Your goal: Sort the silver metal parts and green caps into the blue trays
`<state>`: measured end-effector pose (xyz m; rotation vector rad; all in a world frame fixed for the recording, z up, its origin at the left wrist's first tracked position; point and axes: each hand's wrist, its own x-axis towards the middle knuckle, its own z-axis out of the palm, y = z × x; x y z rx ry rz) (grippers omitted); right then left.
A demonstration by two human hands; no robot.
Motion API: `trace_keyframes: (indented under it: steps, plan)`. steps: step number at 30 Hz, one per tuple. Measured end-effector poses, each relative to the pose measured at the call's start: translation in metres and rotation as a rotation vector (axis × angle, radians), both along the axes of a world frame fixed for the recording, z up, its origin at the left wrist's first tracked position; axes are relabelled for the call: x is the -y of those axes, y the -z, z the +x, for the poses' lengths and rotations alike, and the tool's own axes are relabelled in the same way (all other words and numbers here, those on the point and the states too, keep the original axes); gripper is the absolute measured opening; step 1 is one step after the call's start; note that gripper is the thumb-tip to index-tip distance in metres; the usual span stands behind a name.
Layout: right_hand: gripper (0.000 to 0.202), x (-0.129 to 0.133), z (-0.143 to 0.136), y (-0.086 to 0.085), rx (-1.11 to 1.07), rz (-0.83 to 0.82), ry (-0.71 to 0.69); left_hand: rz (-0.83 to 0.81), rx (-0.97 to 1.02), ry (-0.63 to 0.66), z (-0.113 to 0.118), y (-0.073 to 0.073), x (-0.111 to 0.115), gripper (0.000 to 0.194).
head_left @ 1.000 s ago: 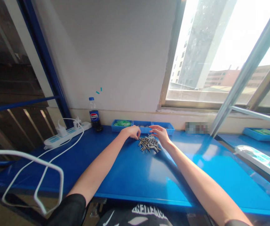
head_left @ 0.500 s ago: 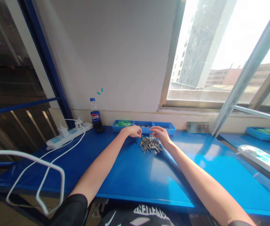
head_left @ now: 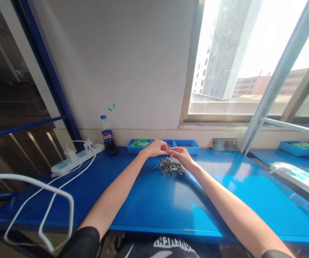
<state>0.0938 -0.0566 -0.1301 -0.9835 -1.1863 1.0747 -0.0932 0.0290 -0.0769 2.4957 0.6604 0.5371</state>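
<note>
My left hand (head_left: 157, 148) is closed in a pinch, and what its fingertips hold is too small to make out. My right hand (head_left: 180, 155) is closed too, its fingertips meeting those of the left just in front of the blue tray; anything between them is hidden. Right below both hands lies a heap of thin brass-and-dark pins (head_left: 165, 167), with grey cylindrical pieces (head_left: 178, 168) on its right side. One pin (head_left: 155, 167) lies apart at the left of the heap.
Behind the hands stands a blue compartment tray (head_left: 194, 150) with green packets (head_left: 140, 143) at its left. A cola bottle (head_left: 107, 138) and a white power strip (head_left: 76, 157) with looping cables stand left on the blue table (head_left: 159, 208). A metal post (head_left: 267, 89) rises at right.
My two hands have come together, fingertips to fingertips, over the far side of the heap. My right hand, formerly with fingers spread, has closed and moved left.
</note>
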Motion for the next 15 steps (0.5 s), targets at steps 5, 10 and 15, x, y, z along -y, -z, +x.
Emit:
trace_keyframes:
  steps: [5, 10, 15]
  plan:
    - [0.035, -0.002, 0.003, 0.001, -0.001, -0.020, 0.023, 0.083, -0.009, -0.037, 0.003, -0.002, 0.004, 0.021]
    - [0.034, -0.008, 0.013, 0.002, -0.017, 0.034, 0.306, 0.065, -0.356, -0.080, -0.005, -0.018, 0.012, 0.025]
    - [0.044, -0.010, 0.023, 0.002, -0.061, 0.051, 0.456, -0.198, -0.662, -0.043, -0.008, -0.021, 0.021, 0.041]
